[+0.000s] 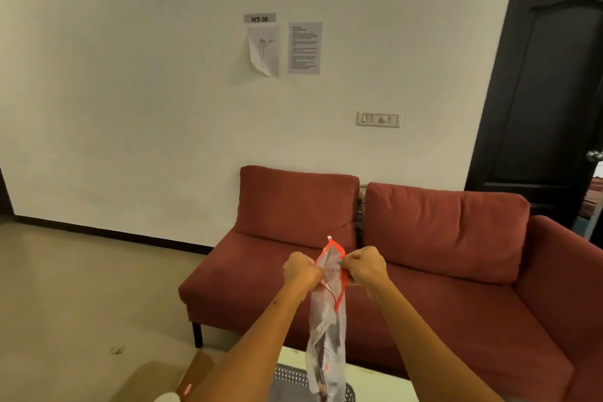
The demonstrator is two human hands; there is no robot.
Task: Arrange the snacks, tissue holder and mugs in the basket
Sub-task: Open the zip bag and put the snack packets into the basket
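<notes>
Facing me: a red sofa (375,238) against the white wall (146,108), two paper sheets (284,49) under a "WS 06" label (259,18), switch panel (378,119), dark door (548,91) at right.

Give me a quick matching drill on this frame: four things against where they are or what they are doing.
Things:
1. left hand
2. snack bag
3. basket
4. sofa

States or places:
A. grey, on the table at the bottom edge
B. red, against the wall
C. hanging between both hands
D. pinching the bag's top, opposite the right hand

Pairs: 1-D, 2-C, 3-A, 4-B
</notes>
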